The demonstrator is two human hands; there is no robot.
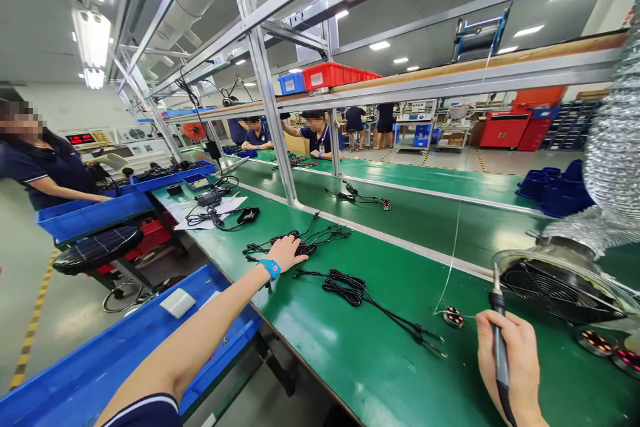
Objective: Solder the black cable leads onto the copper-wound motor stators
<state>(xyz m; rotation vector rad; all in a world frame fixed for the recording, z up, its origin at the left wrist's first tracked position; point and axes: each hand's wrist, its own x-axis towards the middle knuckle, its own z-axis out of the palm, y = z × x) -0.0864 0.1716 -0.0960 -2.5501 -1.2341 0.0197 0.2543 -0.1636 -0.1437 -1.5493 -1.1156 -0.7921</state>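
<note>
My left hand [286, 253], with a blue wristband, lies over a pile of black cables [320, 237] on the green bench. Its thumb stands apart from the fingers, and the fingertips rest among the cables. In my right hand [515, 360] is a soldering iron [499, 333], held like a pen with the tip pointing up. A coiled black cable [345, 285] with bare wire ends lies between my hands. Left of the iron sits a small round part with copper-coloured spots [453, 316]. A thin strand of solder wire [454, 255] hangs down close to that part.
A fume fan [555, 287] with a silver duct [613, 147] stands at the right. More round parts [597, 341] lie below it. A blue tray [125, 340] is at the lower left. A metal post [273, 107] rises behind the cables. Co-workers [45, 167] sit nearby.
</note>
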